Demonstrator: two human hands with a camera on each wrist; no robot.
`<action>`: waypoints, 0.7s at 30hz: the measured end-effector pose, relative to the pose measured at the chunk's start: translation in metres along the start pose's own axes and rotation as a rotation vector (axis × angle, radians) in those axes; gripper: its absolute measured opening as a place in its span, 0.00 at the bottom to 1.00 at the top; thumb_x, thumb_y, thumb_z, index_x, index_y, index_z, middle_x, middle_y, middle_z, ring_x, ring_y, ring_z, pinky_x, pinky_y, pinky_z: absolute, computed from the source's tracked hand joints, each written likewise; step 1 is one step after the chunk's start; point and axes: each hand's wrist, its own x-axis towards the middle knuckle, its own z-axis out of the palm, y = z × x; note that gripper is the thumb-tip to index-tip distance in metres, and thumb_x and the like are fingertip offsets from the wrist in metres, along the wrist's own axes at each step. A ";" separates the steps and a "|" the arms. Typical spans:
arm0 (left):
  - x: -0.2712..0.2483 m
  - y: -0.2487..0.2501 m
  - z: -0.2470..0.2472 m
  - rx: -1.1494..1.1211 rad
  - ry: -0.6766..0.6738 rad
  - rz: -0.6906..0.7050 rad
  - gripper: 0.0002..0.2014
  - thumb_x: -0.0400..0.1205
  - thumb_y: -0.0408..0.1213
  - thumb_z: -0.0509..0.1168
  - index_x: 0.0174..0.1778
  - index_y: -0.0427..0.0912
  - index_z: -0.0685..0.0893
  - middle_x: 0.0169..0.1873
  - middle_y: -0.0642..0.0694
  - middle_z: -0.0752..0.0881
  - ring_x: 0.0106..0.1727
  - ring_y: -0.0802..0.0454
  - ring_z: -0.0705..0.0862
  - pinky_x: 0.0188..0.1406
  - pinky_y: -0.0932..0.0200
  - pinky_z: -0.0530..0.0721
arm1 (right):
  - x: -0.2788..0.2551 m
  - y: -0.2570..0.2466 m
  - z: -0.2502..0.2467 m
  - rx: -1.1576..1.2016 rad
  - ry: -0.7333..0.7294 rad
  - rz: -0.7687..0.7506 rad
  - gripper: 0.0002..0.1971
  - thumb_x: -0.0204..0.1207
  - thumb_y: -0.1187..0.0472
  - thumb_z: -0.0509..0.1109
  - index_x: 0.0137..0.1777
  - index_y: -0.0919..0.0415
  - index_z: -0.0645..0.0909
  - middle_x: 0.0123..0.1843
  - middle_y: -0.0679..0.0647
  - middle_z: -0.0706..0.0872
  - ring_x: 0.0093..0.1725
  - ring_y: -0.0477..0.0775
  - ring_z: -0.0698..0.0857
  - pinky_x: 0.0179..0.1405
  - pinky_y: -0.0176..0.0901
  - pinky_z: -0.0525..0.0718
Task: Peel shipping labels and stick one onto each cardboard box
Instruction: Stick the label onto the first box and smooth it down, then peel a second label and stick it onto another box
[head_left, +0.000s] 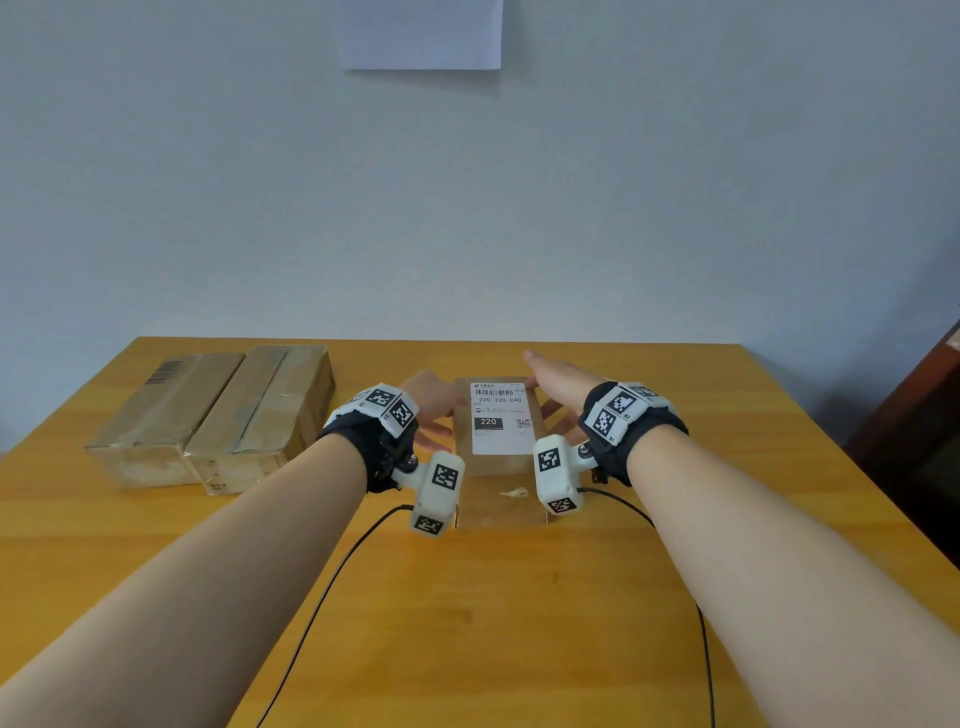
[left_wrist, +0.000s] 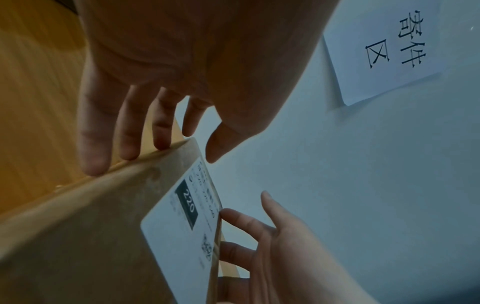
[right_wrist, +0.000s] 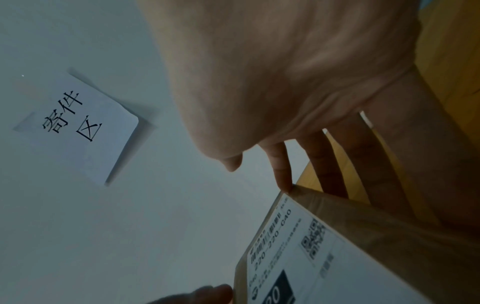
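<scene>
Cardboard box (head_left: 498, 457) labelled (head_left: 497, 418); left hand (head_left: 431, 410), right hand (head_left: 558, 392) flank sides, fingers straight, spread. Next: likely shift it aside, label bare boxes (head_left: 213, 415).

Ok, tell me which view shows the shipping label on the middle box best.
Head view: the shipping label lies upright, whole and readable on the middle box. Both wrist views catch it obliquely: the left shows the 220 block, the right the barcode and QR code, cropped.
</scene>
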 end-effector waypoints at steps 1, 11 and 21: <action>0.000 0.002 0.002 -0.009 -0.007 0.008 0.08 0.86 0.39 0.67 0.55 0.40 0.88 0.54 0.43 0.91 0.50 0.41 0.91 0.48 0.39 0.94 | 0.002 0.000 -0.001 -0.011 0.011 -0.011 0.38 0.85 0.27 0.44 0.81 0.54 0.73 0.68 0.63 0.86 0.58 0.68 0.91 0.57 0.60 0.89; 0.032 0.022 0.037 -0.275 0.089 0.160 0.26 0.88 0.36 0.66 0.83 0.40 0.70 0.45 0.51 0.84 0.45 0.56 0.83 0.68 0.44 0.85 | 0.032 0.017 -0.017 0.283 0.153 -0.146 0.36 0.83 0.32 0.54 0.79 0.58 0.75 0.69 0.61 0.86 0.66 0.65 0.87 0.69 0.68 0.85; 0.044 0.037 0.053 -0.094 0.227 0.148 0.28 0.87 0.39 0.66 0.84 0.43 0.70 0.67 0.41 0.85 0.60 0.43 0.85 0.64 0.45 0.87 | 0.052 0.069 -0.075 -0.303 0.257 0.059 0.15 0.86 0.55 0.67 0.64 0.66 0.79 0.56 0.61 0.84 0.45 0.58 0.83 0.42 0.46 0.79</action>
